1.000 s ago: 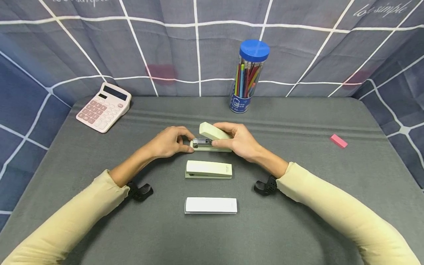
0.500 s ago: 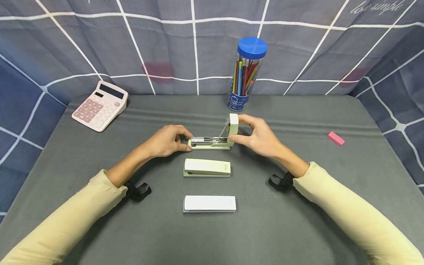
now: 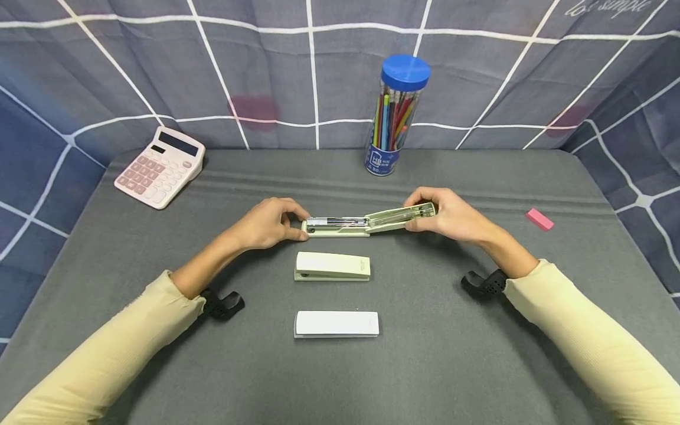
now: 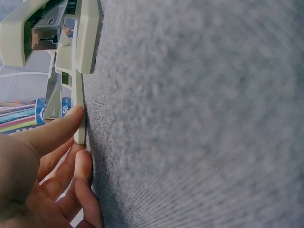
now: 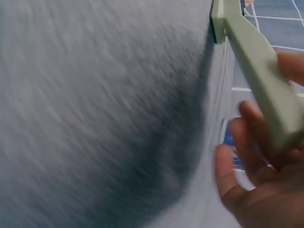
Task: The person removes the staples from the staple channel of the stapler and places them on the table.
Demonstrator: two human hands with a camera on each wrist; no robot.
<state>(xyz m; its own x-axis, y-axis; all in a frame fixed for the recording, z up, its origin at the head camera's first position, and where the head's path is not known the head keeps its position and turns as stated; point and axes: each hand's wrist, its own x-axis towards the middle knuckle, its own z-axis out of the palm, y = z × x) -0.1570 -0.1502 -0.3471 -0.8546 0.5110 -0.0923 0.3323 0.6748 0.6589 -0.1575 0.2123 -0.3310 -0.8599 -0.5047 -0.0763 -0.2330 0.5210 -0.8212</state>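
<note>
Left hand (image 3: 267, 224) pinches the base end of an opened pale-green stapler (image 3: 340, 234) on the grey surface (image 3: 223, 366) | right hand (image 3: 451, 215) pinches its cover (image 3: 390, 219), folded back and tilted slightly up | nearer the person, a closed pale-green stapler (image 3: 332, 265), then a white stapler (image 3: 336, 324) | a blue-lidded pencil tub (image 3: 391, 124) stands behind

1. This looks like a desk-type workspace: a flat tabletop (image 3: 212, 366) with a grey, woven-looking surface.
2. Blue-grey fabric (image 3: 361, 65), with white grid lines and script lettering, screens the back and sides; whether home or office lies beyond cannot be told.
3. Office supplies suggest desk work: a pink calculator (image 3: 160, 168), a pencil tub (image 3: 392, 121), an opened stapler (image 3: 340, 232) and a white stapler (image 3: 336, 324).
</note>
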